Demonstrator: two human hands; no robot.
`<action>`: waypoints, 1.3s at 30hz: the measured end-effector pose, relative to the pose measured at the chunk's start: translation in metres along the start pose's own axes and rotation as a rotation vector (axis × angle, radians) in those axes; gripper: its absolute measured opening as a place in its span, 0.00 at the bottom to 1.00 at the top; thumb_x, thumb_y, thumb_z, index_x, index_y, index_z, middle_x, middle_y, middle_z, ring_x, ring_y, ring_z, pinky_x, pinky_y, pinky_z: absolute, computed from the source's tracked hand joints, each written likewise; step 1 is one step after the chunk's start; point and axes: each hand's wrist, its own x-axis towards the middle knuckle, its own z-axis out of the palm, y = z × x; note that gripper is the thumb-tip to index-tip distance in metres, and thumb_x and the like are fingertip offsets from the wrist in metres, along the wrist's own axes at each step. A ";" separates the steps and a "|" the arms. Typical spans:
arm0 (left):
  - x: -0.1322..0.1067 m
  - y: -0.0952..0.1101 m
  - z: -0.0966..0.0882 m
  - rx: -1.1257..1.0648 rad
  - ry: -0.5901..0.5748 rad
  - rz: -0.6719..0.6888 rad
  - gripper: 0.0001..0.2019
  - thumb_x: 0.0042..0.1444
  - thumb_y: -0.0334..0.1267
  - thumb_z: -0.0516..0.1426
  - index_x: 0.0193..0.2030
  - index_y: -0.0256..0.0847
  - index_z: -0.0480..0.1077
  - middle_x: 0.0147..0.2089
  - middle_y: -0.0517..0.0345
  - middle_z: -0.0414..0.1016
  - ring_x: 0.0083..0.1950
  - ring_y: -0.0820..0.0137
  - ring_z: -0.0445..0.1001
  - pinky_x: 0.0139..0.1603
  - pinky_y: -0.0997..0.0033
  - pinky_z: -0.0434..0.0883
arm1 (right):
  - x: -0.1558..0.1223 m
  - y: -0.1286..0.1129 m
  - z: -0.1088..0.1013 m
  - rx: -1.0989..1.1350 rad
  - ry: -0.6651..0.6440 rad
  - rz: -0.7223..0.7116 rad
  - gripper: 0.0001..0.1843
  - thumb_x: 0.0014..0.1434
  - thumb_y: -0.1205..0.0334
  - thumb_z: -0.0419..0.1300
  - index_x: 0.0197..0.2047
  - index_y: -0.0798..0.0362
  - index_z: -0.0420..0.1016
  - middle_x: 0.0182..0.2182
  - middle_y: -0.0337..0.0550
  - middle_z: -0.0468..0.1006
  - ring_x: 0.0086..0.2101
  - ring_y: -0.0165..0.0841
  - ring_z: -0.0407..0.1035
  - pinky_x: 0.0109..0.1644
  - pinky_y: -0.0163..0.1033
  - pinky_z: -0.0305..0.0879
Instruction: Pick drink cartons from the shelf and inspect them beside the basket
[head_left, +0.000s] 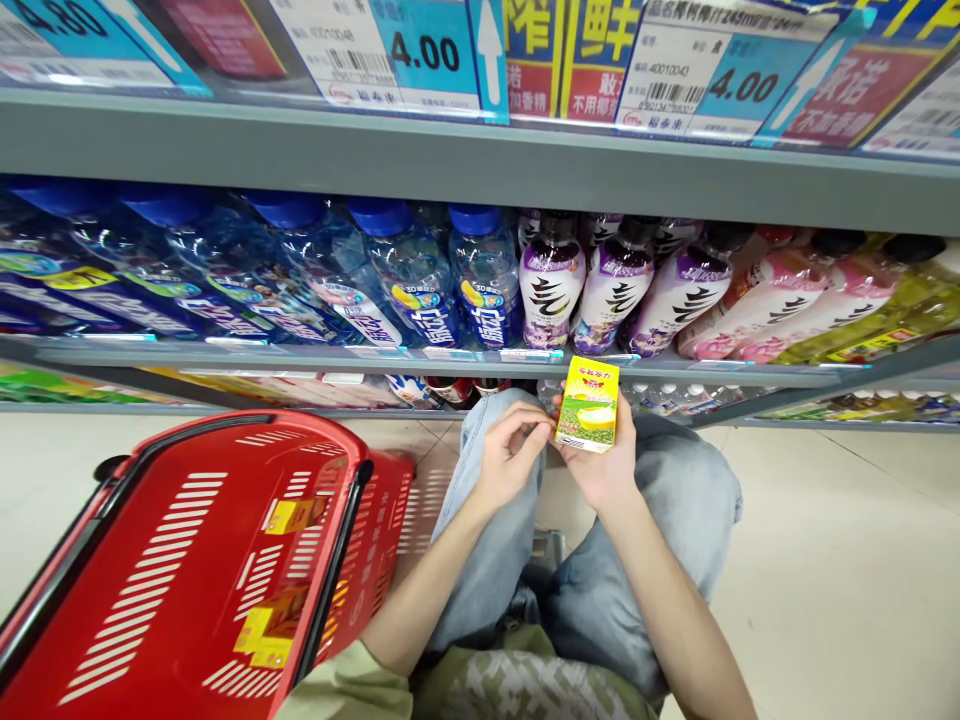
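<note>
A small yellow and green drink carton [589, 402] is in my right hand [600, 465], tilted with its printed front up. The fingers of that hand wrap behind and along its sides. My left hand [511, 445] is curled, thumb and fingertips drawn together at the carton's left edge. Whether those fingertips touch the carton or pinch something small cannot be made out. Both hands are above my bent knees, in front of the lower shelf.
A red shopping basket [172, 440] stands at my left, with yellow packs [266, 632] inside. Ahead, the shelf edge [420, 362] carries blue-capped bottles [416, 280] and purple-labelled bottles [553, 285]. A higher shelf edge [480, 165] with price tags overhangs them. Pale floor tiles [832, 560] lie to the right.
</note>
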 end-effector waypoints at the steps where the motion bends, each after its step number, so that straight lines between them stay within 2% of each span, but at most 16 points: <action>1: 0.004 0.002 -0.003 0.101 0.045 0.046 0.05 0.70 0.36 0.60 0.41 0.41 0.77 0.39 0.56 0.79 0.41 0.69 0.78 0.43 0.67 0.76 | 0.001 0.000 -0.001 -0.002 0.002 -0.002 0.27 0.73 0.44 0.47 0.41 0.54 0.80 0.33 0.48 0.85 0.31 0.36 0.77 0.33 0.38 0.75; 4: 0.024 0.010 -0.018 0.406 0.139 0.170 0.05 0.68 0.33 0.60 0.46 0.41 0.78 0.46 0.54 0.83 0.45 0.68 0.81 0.46 0.68 0.77 | 0.005 0.002 -0.005 0.012 0.000 -0.008 0.23 0.71 0.44 0.51 0.44 0.53 0.80 0.34 0.46 0.85 0.32 0.37 0.78 0.33 0.40 0.74; 8: 0.054 0.016 -0.033 0.641 0.052 0.117 0.10 0.71 0.37 0.57 0.53 0.41 0.78 0.59 0.50 0.82 0.48 0.66 0.83 0.43 0.69 0.77 | 0.009 0.002 -0.010 0.029 -0.030 0.010 0.22 0.70 0.43 0.53 0.47 0.52 0.78 0.35 0.45 0.85 0.32 0.38 0.78 0.33 0.40 0.74; 10: 0.064 0.015 -0.035 0.746 0.006 0.077 0.11 0.72 0.38 0.56 0.55 0.42 0.79 0.60 0.52 0.81 0.49 0.64 0.83 0.44 0.68 0.76 | 0.010 0.003 -0.011 0.026 -0.042 0.008 0.22 0.70 0.43 0.53 0.47 0.51 0.78 0.35 0.45 0.85 0.32 0.38 0.78 0.33 0.41 0.74; 13: 0.070 0.012 -0.032 0.859 -0.020 0.034 0.12 0.73 0.38 0.56 0.56 0.43 0.79 0.56 0.54 0.84 0.47 0.63 0.84 0.43 0.69 0.74 | 0.011 0.004 -0.013 0.025 -0.075 0.004 0.22 0.69 0.43 0.54 0.47 0.52 0.78 0.35 0.45 0.85 0.33 0.38 0.78 0.34 0.41 0.74; 17: 0.074 0.008 -0.027 0.831 -0.003 0.005 0.10 0.70 0.38 0.60 0.54 0.44 0.79 0.50 0.56 0.86 0.40 0.65 0.83 0.40 0.69 0.72 | 0.011 0.004 -0.015 0.023 -0.090 0.007 0.22 0.68 0.42 0.55 0.46 0.52 0.79 0.36 0.46 0.85 0.33 0.38 0.77 0.34 0.41 0.74; 22: 0.082 0.006 -0.026 0.737 0.005 -0.026 0.08 0.65 0.34 0.65 0.50 0.44 0.79 0.45 0.58 0.86 0.36 0.67 0.81 0.41 0.69 0.72 | 0.008 0.003 -0.011 0.035 -0.071 0.019 0.22 0.69 0.43 0.54 0.46 0.52 0.79 0.36 0.46 0.84 0.33 0.38 0.77 0.33 0.41 0.73; 27: 0.087 0.005 -0.027 0.744 -0.054 0.023 0.05 0.66 0.33 0.62 0.47 0.42 0.79 0.44 0.55 0.84 0.40 0.66 0.80 0.40 0.69 0.70 | 0.007 0.002 -0.009 0.048 -0.061 0.022 0.21 0.69 0.43 0.54 0.46 0.52 0.78 0.35 0.44 0.84 0.32 0.37 0.76 0.33 0.40 0.72; 32: 0.085 0.000 -0.028 0.767 -0.103 0.066 0.09 0.70 0.35 0.57 0.47 0.41 0.80 0.48 0.52 0.83 0.45 0.63 0.81 0.47 0.67 0.73 | 0.008 0.003 -0.011 0.052 -0.071 0.015 0.21 0.69 0.43 0.55 0.45 0.51 0.78 0.35 0.43 0.83 0.31 0.36 0.75 0.33 0.39 0.72; 37: 0.084 -0.002 -0.026 0.838 -0.105 0.058 0.11 0.72 0.37 0.56 0.48 0.43 0.81 0.48 0.53 0.82 0.42 0.65 0.80 0.41 0.69 0.71 | 0.008 0.003 -0.011 0.031 -0.073 0.007 0.21 0.70 0.43 0.53 0.45 0.51 0.78 0.34 0.42 0.83 0.31 0.36 0.75 0.33 0.39 0.72; 39: 0.082 0.001 -0.023 0.867 -0.059 0.069 0.11 0.72 0.40 0.57 0.51 0.44 0.81 0.50 0.53 0.82 0.42 0.65 0.80 0.38 0.70 0.69 | 0.008 0.003 -0.010 0.028 -0.067 0.008 0.22 0.70 0.43 0.53 0.45 0.51 0.78 0.34 0.42 0.83 0.31 0.36 0.75 0.32 0.39 0.72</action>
